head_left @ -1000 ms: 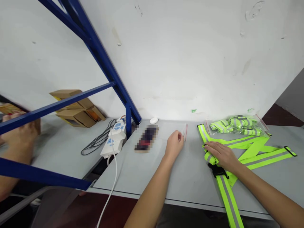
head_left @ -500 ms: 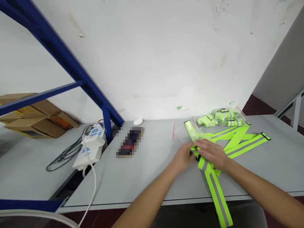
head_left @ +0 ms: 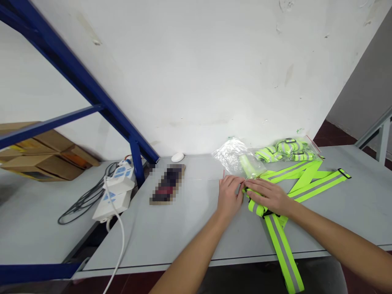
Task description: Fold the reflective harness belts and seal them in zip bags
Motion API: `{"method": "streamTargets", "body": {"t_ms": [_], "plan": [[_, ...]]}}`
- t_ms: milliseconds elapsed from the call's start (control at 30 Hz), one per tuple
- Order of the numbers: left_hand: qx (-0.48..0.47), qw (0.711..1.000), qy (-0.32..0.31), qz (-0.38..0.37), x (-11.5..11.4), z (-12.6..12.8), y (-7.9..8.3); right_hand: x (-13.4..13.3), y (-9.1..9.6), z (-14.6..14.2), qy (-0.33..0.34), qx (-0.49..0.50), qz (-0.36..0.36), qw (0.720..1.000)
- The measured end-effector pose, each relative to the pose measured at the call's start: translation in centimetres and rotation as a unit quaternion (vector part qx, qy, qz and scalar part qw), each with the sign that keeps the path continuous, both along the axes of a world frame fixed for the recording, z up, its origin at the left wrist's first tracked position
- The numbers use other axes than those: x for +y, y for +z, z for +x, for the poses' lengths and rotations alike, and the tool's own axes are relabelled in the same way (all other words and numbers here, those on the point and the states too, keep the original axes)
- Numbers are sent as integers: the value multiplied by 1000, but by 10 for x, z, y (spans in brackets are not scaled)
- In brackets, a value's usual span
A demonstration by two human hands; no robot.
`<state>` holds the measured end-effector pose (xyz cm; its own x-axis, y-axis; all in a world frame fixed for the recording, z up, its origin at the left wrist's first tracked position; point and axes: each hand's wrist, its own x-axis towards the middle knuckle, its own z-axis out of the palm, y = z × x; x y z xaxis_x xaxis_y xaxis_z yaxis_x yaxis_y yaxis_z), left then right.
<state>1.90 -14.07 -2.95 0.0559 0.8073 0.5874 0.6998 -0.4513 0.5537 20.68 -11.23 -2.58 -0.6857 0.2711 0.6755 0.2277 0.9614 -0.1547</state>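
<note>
My left hand [head_left: 229, 197] is closed, its fingertips pinching the near edge of a clear plastic bag [head_left: 233, 152] that stands puffed up against the wall. Just beside it, my right hand [head_left: 271, 197] is closed over a folded bundle of neon-yellow reflective strap [head_left: 256, 207] with a grey stripe and black buckle parts. The fingertips of both hands meet, and the exact grip there is hidden. From under the bundle, a long strap end [head_left: 284, 253] hangs over the table's front edge. More reflective straps [head_left: 318, 185] lie crossed to the right of my right hand.
A filled bag of rolled reflective straps [head_left: 286, 150] lies at the back right. On the left are a pixelated dark object [head_left: 168, 184], a white oval object [head_left: 177, 157], white power strips [head_left: 114, 200] with cables, a blue frame post [head_left: 136, 161] and cardboard boxes [head_left: 45, 163].
The plastic bag, flat on the table before, is now raised and puffed up. My left hand has moved left and up to its edge; my right hand has shifted slightly left with the strap bundle.
</note>
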Motion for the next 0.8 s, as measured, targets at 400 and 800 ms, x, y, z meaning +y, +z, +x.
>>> {"method": "streamTargets", "body": {"t_ms": [400,800], "plan": [[90,994,28,47,-7,14,3,13,-6,-6,-295,-103,44,949],[-45,988,-128,-78,-16,26,0,17,5,-6,-306,-106,4,946]]}}
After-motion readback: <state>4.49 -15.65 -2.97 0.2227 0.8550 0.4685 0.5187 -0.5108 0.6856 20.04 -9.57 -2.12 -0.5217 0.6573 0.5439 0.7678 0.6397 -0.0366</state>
